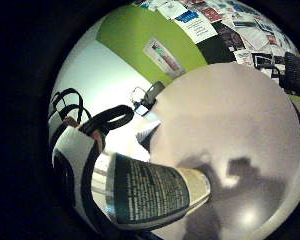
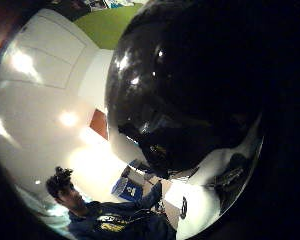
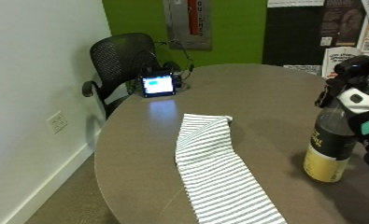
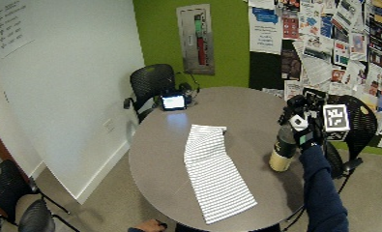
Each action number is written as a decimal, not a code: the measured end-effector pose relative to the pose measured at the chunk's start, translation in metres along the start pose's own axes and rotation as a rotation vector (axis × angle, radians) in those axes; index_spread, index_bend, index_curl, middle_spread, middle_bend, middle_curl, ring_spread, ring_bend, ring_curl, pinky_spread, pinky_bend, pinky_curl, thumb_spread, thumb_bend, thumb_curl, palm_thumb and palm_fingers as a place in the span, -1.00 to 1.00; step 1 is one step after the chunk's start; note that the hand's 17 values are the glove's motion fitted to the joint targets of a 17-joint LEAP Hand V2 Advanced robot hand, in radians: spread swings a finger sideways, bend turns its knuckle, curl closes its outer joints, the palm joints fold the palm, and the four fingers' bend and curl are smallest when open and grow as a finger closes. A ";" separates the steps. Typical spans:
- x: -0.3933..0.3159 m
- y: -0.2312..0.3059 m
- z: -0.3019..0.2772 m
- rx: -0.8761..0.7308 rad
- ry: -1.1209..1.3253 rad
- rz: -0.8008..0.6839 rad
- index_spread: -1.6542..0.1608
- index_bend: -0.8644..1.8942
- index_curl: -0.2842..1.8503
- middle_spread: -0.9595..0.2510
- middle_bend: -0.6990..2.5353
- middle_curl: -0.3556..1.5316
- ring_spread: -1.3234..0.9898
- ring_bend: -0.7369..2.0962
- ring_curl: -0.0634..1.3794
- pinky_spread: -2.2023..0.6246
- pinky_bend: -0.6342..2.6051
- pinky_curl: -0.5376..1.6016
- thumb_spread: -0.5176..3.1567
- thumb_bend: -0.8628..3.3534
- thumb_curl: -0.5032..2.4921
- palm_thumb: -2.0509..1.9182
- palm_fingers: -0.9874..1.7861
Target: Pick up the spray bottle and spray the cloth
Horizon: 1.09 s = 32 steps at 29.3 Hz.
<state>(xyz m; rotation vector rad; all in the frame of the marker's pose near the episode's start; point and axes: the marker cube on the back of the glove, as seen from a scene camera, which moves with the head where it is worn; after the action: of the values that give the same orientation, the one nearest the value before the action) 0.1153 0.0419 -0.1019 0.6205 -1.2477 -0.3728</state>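
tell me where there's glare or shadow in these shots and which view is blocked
Outside view: the small screen throws a pale reflection on the table, and the spray bottle casts a soft shadow. Little finger side palm view: bright ceiling-light spots and dark shadows on the tabletop. Thumb side palm view: mostly blocked by the bottle's glossy black top, with highlights.

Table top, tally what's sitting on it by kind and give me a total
Spray bottle, standing on the table with the gloved right hand gripping its neck: 1
Striped cloth, laid out flat: 1
Small device with a lit screen, near the far edge: 1
Total: 3
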 end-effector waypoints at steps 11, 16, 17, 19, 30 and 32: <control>-0.034 0.010 -0.002 -0.022 0.199 -0.110 0.50 -0.16 -0.24 0.29 -0.23 -0.09 -0.06 -0.08 -0.29 0.36 -0.38 -0.14 -0.45 -0.60 -0.20 0.51 0.72; -0.069 0.017 0.000 -0.063 0.311 -0.201 0.50 -0.16 -0.23 0.29 -0.22 -0.09 -0.06 -0.08 -0.29 0.36 -0.37 -0.14 -0.46 -0.60 -0.19 0.51 0.71; -0.075 0.020 0.000 -0.075 0.341 -0.222 0.50 -0.15 -0.22 0.29 -0.22 -0.09 -0.06 -0.08 -0.29 0.36 -0.37 -0.14 -0.46 -0.60 -0.19 0.51 0.71; -0.087 0.026 0.003 -0.110 0.411 -0.269 0.50 -0.15 -0.22 0.29 -0.22 -0.09 -0.06 -0.08 -0.29 0.36 -0.37 -0.14 -0.47 -0.60 -0.18 0.51 0.71; -0.121 0.074 0.047 -0.409 0.851 -0.548 0.50 -0.15 -0.19 0.30 -0.21 -0.09 -0.06 -0.07 -0.30 0.36 -0.37 -0.14 -0.47 -0.60 -0.16 0.51 0.71; -0.125 0.080 0.057 -0.408 0.900 -0.575 0.50 -0.16 -0.19 0.30 -0.21 -0.09 -0.06 -0.07 -0.30 0.36 -0.37 -0.14 -0.48 -0.60 -0.16 0.51 0.71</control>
<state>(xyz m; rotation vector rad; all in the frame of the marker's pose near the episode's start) 0.0194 0.1637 -0.1370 0.6700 -0.1045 -0.7018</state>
